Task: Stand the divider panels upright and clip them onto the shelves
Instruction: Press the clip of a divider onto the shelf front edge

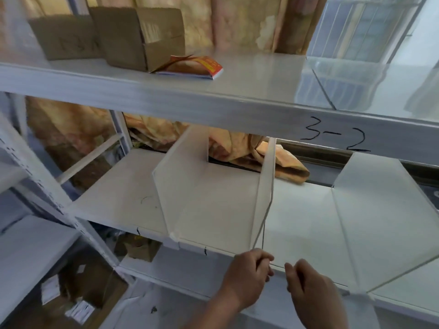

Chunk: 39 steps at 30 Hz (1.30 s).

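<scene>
Three translucent white divider panels stand upright on the middle shelf. The left panel sits with a clip at the shelf's front edge. The middle panel is seen nearly edge-on. My left hand pinches the middle panel's front bottom corner at the shelf lip. Just to its right, my right hand has its fingers curled at the shelf's front edge; whether it holds anything I cannot tell. The right panel stands further right.
The upper shelf carries two cardboard boxes, a red-orange booklet and another clear panel; "3-2" is written on its front. Orange cloth lies behind the middle shelf. Boxes sit on the floor at lower left.
</scene>
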Motion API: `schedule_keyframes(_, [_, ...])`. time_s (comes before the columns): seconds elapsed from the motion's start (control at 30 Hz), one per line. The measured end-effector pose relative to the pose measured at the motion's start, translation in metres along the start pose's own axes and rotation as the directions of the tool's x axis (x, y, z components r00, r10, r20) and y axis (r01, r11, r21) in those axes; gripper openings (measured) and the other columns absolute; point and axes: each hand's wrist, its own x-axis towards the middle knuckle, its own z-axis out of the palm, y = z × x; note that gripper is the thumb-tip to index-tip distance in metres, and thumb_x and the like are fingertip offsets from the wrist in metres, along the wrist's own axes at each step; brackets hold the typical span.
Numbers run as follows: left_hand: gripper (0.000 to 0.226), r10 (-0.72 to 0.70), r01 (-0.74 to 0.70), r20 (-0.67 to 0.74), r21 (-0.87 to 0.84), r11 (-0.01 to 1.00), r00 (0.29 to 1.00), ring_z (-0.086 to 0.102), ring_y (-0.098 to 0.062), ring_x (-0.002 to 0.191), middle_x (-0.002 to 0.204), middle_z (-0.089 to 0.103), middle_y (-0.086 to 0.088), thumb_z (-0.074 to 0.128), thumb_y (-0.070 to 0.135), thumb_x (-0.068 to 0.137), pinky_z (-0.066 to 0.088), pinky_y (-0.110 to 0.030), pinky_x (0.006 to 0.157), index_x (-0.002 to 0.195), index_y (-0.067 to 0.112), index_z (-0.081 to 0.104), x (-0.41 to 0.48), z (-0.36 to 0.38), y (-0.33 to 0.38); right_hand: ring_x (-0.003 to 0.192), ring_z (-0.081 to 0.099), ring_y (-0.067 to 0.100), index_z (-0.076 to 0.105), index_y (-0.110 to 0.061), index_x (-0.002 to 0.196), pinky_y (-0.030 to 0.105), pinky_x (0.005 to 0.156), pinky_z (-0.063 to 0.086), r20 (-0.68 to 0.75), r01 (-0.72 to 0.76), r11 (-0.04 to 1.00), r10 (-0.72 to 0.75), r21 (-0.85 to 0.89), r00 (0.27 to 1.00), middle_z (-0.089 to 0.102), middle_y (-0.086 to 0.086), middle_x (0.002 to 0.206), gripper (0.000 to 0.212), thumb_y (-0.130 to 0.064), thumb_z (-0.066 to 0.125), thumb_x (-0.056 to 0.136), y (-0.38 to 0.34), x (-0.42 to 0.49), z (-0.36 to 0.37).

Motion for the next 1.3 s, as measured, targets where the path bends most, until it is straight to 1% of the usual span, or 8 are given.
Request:
schedule_keyframes(0.27, [0.023,-0.123,0.085,-0.170,-0.215,0.973,0.978,0.071,-0.007,0.069,0.079,0.076,0.002,0.048,0.022,0.094,0.059,-0.029,0.074,0.101,0.022,0.070,-0.014,-0.082,-0.044,0.055,0.048,0.018,0.038,-0.026,0.071,0.033,0.050,0.037,0.138,0.313,0.942,-0.296,-0.124,0.945,0.048,-0.008,0.056,0.036,-0.051,0.039,0.097,-0.108,0.000,0.044])
schedule_keyframes(0.47, [0.027,-0.316,0.184,-0.239,-0.449,0.874,0.918,0.066,-0.009,0.061,0.069,0.074,-0.001,0.047,0.024,0.095,0.052,-0.025,0.061,0.089,0.015,0.072,-0.022,-0.129,-0.093,0.059,0.056,0.022,0.043,-0.023,0.077,0.036,0.056,0.047,0.237,0.427,0.881,-0.379,-0.204,0.895,0.058,-0.004,0.064,0.036,-0.050,0.034,0.099,-0.170,0.009,0.085])
schedule_keyframes(0.67, [0.028,-0.658,0.295,-0.116,-0.827,0.479,0.744,0.070,-0.026,0.079,0.083,0.076,-0.015,0.044,0.020,0.098,0.057,-0.035,0.073,0.098,0.009,0.070,-0.011,-0.155,-0.145,0.061,0.060,0.017,0.047,-0.025,0.086,0.036,0.062,0.054,0.377,0.541,0.800,-0.432,-0.260,0.819,0.061,-0.005,0.070,0.029,-0.045,0.033,0.102,-0.206,0.032,0.134])
schedule_keyframes(0.83, [0.024,-0.755,0.186,0.076,-0.981,0.062,0.651,0.065,-0.031,0.090,0.108,0.067,-0.023,0.046,0.018,0.100,0.058,-0.042,0.086,0.107,0.002,0.063,0.007,-0.162,-0.173,0.061,0.053,0.021,0.041,-0.023,0.089,0.033,0.057,0.042,0.516,0.650,0.702,-0.457,-0.290,0.724,0.050,-0.008,0.070,0.024,-0.040,0.033,0.104,-0.213,0.057,0.174])
schedule_keyframes(1.0, [0.026,-0.798,0.107,0.103,-0.993,-0.049,0.593,0.061,-0.035,0.095,0.116,0.059,-0.025,0.046,0.020,0.100,0.055,-0.048,0.091,0.112,0.001,0.057,0.038,-0.152,-0.193,0.074,0.061,0.024,0.045,-0.021,0.095,0.032,0.061,0.041,0.620,0.744,0.582,-0.462,-0.328,0.634,0.062,-0.004,0.086,0.022,-0.039,0.037,0.104,-0.211,0.078,0.208])
schedule_keyframes(1.13, [0.030,-0.764,0.063,0.114,-0.993,-0.095,0.635,0.065,-0.037,0.101,0.110,0.066,-0.022,0.050,0.029,0.094,0.055,-0.048,0.092,0.104,0.005,0.064,0.054,-0.137,-0.199,0.085,0.067,0.022,0.052,-0.020,0.103,0.032,0.062,0.043,0.656,0.791,0.511,-0.476,-0.336,0.586,0.068,-0.002,0.097,0.013,-0.029,0.043,0.101,-0.206,0.086,0.224])
schedule_keyframes(1.2, [0.031,-0.714,-0.013,0.089,-0.991,-0.136,0.695,0.066,-0.032,0.080,0.084,0.069,-0.016,0.048,0.028,0.089,0.055,-0.039,0.076,0.080,0.006,0.068,0.059,-0.129,-0.199,0.087,0.067,0.023,0.051,-0.021,0.104,0.033,0.063,0.045,0.684,0.814,0.476,-0.471,-0.334,0.557,0.068,-0.001,0.098,0.009,-0.024,0.045,0.099,-0.205,0.088,0.224])
schedule_keyframes(1.3, [0.030,-0.623,-0.132,0.023,-0.971,-0.202,0.782,0.042,-0.019,0.051,0.052,0.041,-0.003,0.048,0.025,0.073,0.030,-0.026,0.054,0.046,0.017,0.041,0.070,-0.119,-0.192,0.088,0.068,0.024,0.050,-0.020,0.105,0.035,0.063,0.046,0.723,0.852,0.416,-0.474,-0.319,0.503,0.067,0.000,0.097,0.011,-0.025,0.044,0.098,-0.204,0.092,0.223])
